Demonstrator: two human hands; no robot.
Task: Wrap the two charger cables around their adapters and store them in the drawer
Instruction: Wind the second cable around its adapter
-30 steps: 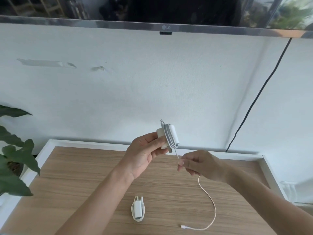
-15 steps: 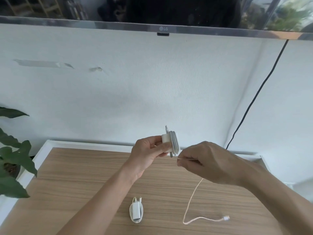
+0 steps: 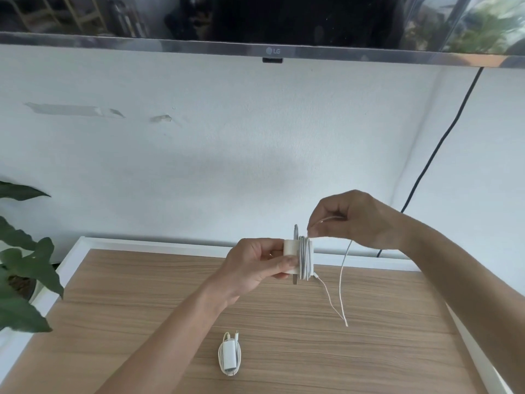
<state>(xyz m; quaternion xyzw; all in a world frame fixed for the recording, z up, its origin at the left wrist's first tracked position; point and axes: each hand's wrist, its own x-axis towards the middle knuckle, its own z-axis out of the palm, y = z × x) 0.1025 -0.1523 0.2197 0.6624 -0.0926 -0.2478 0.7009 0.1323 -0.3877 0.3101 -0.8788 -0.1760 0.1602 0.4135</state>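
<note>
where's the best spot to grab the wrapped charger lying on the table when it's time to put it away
Probably pinch the wrapped charger across its two long sides from above. It lies flat on the table, its long axis running away from the person, cable looped round the edge, so squeezing there should also keep the loops from slipping off.

The left hand (image 3: 255, 265) holds a white adapter (image 3: 291, 255) wound with cable (image 3: 305, 258); the right hand (image 3: 355, 220) pinches the loose end above it. A second wrapped charger (image 3: 229, 356) lies on the wooden surface (image 3: 142, 322).

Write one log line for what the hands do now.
left hand holds adapter | right hand pinches cable, winding | second charger wrapped on table
</note>
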